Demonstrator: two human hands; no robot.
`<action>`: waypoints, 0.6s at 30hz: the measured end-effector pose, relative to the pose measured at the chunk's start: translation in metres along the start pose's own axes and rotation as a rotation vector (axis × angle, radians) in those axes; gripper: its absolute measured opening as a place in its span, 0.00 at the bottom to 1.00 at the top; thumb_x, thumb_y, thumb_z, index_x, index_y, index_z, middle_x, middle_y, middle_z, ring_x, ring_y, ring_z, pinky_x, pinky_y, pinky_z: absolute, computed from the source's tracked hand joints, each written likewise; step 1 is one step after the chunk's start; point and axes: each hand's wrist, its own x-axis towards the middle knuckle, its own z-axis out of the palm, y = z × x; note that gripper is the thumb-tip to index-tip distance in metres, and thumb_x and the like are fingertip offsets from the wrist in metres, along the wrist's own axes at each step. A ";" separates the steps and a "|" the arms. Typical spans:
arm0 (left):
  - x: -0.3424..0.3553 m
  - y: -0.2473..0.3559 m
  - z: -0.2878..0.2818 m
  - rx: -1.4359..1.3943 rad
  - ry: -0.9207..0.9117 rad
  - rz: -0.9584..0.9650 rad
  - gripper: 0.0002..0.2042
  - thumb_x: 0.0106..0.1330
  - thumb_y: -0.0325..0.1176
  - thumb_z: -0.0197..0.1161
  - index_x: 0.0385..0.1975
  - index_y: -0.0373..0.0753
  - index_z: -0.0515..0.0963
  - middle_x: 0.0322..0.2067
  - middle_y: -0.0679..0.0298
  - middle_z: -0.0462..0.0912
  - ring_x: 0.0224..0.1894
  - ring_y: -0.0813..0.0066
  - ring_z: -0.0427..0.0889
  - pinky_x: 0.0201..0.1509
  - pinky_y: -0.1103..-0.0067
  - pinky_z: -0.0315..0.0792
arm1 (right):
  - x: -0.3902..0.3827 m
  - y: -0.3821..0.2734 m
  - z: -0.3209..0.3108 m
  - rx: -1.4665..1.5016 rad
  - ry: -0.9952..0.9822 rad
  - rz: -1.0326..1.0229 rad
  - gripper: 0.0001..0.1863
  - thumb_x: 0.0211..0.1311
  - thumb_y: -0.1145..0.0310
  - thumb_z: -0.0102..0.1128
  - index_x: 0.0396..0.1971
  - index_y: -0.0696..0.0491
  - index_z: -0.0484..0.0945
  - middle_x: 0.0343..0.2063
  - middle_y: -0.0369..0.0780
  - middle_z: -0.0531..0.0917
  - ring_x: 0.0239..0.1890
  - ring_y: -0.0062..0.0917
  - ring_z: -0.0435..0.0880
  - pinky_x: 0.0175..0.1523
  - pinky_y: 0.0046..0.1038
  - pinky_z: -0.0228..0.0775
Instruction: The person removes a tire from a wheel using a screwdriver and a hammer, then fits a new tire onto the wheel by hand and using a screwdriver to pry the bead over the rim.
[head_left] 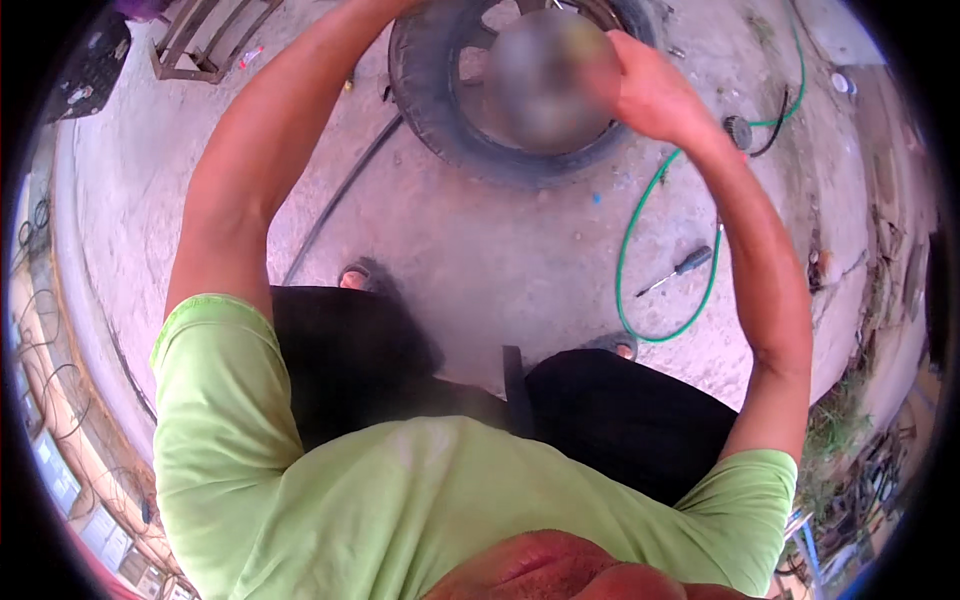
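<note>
A black tyre [425, 100] lies on the ground in front of me, a spoked wheel rim [473, 66] inside it. My left arm reaches to the tyre's far left side. Only a sliver of my left hand [408, 6] shows at the upper edge, its fingers cut off. Over the right side of the tyre is my right hand [652, 92]; a round blurred patch hides its fingertips and the middle of the wheel. Whether that hand grips anything cannot be made out. Part of a thin metal rod [558, 5] shows above the blur.
A screwdriver [690, 262] lies inside a loop of green hose [622, 262] at the right. Near my right forearm is a round dark knob-like piece [737, 132]. A dark bar [345, 190] stretches from the tyre toward my left foot. A rusty metal frame [190, 70] stands far left.
</note>
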 end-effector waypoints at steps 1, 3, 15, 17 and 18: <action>0.002 -0.006 0.000 -0.085 -0.032 -0.010 0.36 0.70 0.61 0.60 0.63 0.33 0.76 0.58 0.46 0.82 0.59 0.56 0.82 0.65 0.67 0.72 | 0.000 0.003 -0.002 0.055 -0.055 0.050 0.29 0.68 0.48 0.56 0.48 0.63 0.76 0.47 0.60 0.83 0.53 0.53 0.82 0.58 0.48 0.72; 0.000 -0.001 0.003 -0.106 -0.025 0.050 0.36 0.69 0.61 0.61 0.63 0.33 0.76 0.58 0.47 0.82 0.59 0.56 0.82 0.66 0.67 0.72 | -0.004 0.010 -0.005 0.102 -0.130 0.098 0.27 0.68 0.49 0.57 0.48 0.61 0.77 0.45 0.59 0.84 0.51 0.53 0.83 0.56 0.48 0.73; -0.054 0.043 -0.023 -0.002 -0.017 0.084 0.38 0.66 0.58 0.62 0.64 0.28 0.74 0.59 0.40 0.79 0.63 0.49 0.79 0.69 0.67 0.70 | -0.044 -0.020 -0.036 0.236 -0.292 0.252 0.18 0.71 0.58 0.59 0.44 0.59 0.73 0.31 0.55 0.84 0.39 0.56 0.83 0.45 0.50 0.74; -0.053 0.043 -0.019 -0.016 -0.011 0.102 0.39 0.66 0.59 0.63 0.64 0.27 0.73 0.60 0.40 0.79 0.64 0.49 0.78 0.70 0.67 0.69 | -0.052 -0.020 -0.042 0.078 -0.256 0.178 0.17 0.70 0.59 0.60 0.44 0.58 0.73 0.31 0.54 0.84 0.39 0.55 0.83 0.44 0.50 0.74; -0.052 0.044 -0.017 -0.008 -0.007 0.117 0.39 0.66 0.59 0.63 0.64 0.27 0.73 0.60 0.40 0.79 0.64 0.49 0.78 0.70 0.67 0.69 | -0.058 -0.018 -0.046 -0.076 -0.209 0.103 0.16 0.69 0.59 0.60 0.43 0.58 0.73 0.31 0.54 0.84 0.39 0.54 0.84 0.44 0.49 0.74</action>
